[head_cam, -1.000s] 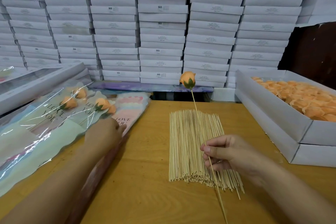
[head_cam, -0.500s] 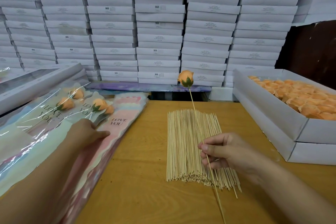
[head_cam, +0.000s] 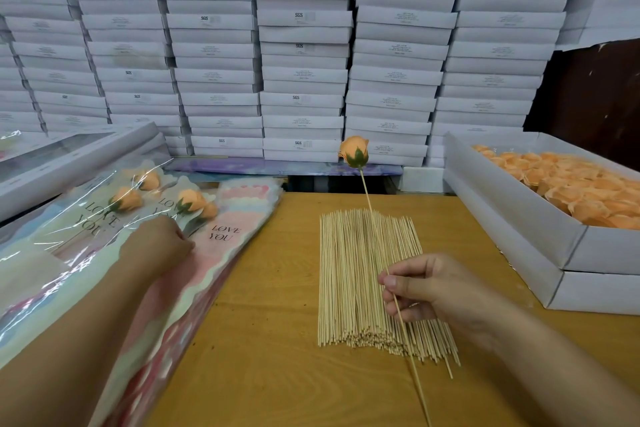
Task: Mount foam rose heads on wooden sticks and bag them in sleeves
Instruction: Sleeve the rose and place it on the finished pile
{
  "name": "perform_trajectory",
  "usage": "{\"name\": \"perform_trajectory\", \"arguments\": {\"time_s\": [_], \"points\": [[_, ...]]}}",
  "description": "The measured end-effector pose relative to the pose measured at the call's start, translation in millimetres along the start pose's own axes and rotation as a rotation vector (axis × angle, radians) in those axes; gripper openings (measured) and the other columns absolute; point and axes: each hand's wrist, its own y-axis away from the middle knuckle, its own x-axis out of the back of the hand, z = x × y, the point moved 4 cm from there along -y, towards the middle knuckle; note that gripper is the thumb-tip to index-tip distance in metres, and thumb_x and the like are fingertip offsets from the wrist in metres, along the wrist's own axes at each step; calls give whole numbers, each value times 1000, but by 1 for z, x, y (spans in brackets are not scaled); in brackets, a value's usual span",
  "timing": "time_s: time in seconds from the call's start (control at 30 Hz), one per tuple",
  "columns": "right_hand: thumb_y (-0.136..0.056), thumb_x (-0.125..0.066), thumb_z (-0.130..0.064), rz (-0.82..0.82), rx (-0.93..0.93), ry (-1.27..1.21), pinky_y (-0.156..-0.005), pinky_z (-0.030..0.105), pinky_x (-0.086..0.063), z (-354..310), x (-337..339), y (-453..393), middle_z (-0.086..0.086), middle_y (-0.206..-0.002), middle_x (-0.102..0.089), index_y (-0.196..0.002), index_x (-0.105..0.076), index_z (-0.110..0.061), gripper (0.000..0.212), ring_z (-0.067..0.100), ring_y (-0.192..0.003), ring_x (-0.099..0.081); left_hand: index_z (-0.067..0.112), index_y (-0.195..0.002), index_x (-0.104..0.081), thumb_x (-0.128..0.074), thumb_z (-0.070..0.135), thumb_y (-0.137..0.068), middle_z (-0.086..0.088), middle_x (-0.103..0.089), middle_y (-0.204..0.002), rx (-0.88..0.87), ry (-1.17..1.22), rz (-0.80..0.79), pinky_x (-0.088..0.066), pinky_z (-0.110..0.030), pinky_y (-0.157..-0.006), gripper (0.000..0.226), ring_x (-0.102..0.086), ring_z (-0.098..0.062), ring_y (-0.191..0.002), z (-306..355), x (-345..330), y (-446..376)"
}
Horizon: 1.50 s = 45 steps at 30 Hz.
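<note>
Head view: the right hand [head_cam: 429, 288] is pinching a wooden stick [head_cam: 375, 218] topped with a foam rose head [head_cam: 354, 151] — above the stick pile [head_cam: 372, 281] lying mid-tabletop. The left hand [head_cam: 156, 243] is resting on the sleeves [head_cam: 228, 236] along the left edge — its finger grip I cannot tell.

Both forearms were bare to the frame's edge; the left hand [head_cam: 157, 243] and right hand [head_cam: 429, 288] wore no gloves, with short nails at the right fingertips [head_cam: 389, 282].
</note>
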Motion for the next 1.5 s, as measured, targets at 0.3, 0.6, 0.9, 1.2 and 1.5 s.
{"name": "perform_trajectory", "arguments": {"time_s": [0.3,0.6,0.9,1.2,1.5], "points": [[-68,-78,-27,-3,4,-5,-59,23,-56,-1,-1,1,10,-82,-76,-84,-80,-17,19,18,-73,-73,19,-77,-67,-61,12,-84,-8,-65,-83,5,-32,69,-43,-31,-64,12,-60,-30,-79,3,0,6],[-68,-77,-25,-2,14,0,-58,22,-56,-2,-1,2,10,-80,-75,-81,-80,-13,18,19,-72,-73,10,-78,-67,-73,3,-78,-17,-67,-88,72,250,-119,-45,-31,-69,9,-59,-30,-79,5,-11,5],[-69,-78,-24,-9,12,-1,-58,23,-56,-1,0,0,11,-80,-74,-81,-80,-13,17,18,-70,-72,1,-84,-68,-64,2,-91,-20,-66,-82,147,509,-270,-45,-29,-59,8,-59,-29,-68,5,-14,5],[-68,-78,-25,-3,-8,-10,-61,24,-58,2,2,-2,10,-89,-77,-85,-81,-16,20,19,-75,-73,5,-93,-66,-59,-7,-92,-18,-66,-88,123,880,-403,-49,-34,-65,14,-59,-29,-73,37,-21,39],[-62,-81,-25,66,-21,-89,-60,25,-59,5,8,-4,10,-101,-77,-90,-80,-10,31,21,-78,-75,10,-95,-73,-63,-5,-90,-17,-74,-86,105,1137,-463,-54,-35,-68,18,-67,-25,-68,96,-33,107]]}}
